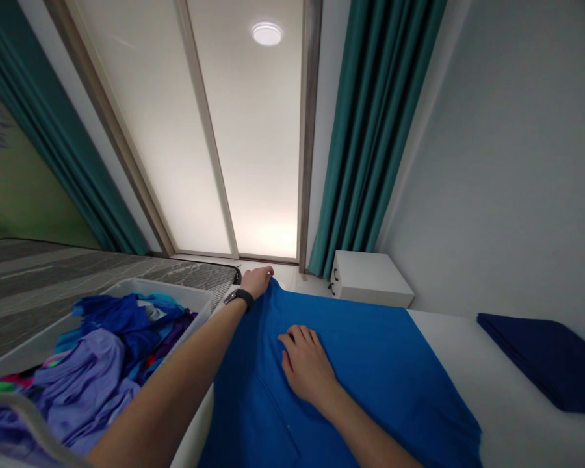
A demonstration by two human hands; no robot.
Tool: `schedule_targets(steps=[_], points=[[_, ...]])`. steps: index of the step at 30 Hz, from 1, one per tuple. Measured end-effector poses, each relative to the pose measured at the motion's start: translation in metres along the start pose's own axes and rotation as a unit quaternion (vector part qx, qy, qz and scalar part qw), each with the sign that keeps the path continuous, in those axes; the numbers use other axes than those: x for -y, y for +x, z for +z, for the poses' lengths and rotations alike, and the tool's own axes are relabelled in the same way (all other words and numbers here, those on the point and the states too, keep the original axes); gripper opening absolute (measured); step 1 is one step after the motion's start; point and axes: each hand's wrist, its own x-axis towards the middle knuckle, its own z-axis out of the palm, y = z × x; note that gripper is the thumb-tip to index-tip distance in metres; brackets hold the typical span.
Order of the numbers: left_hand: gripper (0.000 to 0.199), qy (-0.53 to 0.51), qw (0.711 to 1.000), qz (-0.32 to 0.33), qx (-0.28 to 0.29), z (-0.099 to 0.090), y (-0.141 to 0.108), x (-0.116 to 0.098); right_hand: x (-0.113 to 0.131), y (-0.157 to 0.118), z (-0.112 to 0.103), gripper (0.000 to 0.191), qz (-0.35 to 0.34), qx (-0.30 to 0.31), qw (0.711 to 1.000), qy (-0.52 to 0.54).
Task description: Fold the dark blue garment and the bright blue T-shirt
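Note:
A blue cloth [370,357] lies spread over a white table, with a few creases on its left part. At its far left corner my left hand [257,281] pinches the edge and lifts it a little; a dark watch is on that wrist. My right hand [308,364] rests palm down on the cloth, its fingers loosely bent and apart, nothing held. What lies under the cloth is hidden.
A white plastic bin [195,298] full of crumpled clothes [88,364] stands at the left. On the right, a folded navy cloth [546,357] lies on the white table [448,331]. Beyond are a white drawer cabinet [370,276], teal curtains [365,143] and sliding doors [258,143].

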Motion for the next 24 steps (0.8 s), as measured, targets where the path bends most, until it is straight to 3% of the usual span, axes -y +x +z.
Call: schedule_targets(steps=[7,11,17,24], points=[[0.028,0.045,0.994,-0.098,0.003,-0.001,-0.011,0.033,-0.001,0.000,0.001,0.028,-0.005,-0.001,1.000,0.004],[0.032,0.035,0.991,-0.126,0.014,0.001,-0.013,0.038,-0.001,-0.001,0.003,0.027,-0.004,-0.005,1.000,0.002],[0.030,0.008,0.993,-0.102,0.057,0.003,-0.014,0.029,-0.001,-0.001,0.002,0.027,-0.004,-0.007,1.000,0.006],[0.026,-0.019,0.997,-0.061,0.046,0.000,-0.020,0.016,-0.001,0.000,0.001,0.029,-0.001,-0.005,1.000,0.007]])
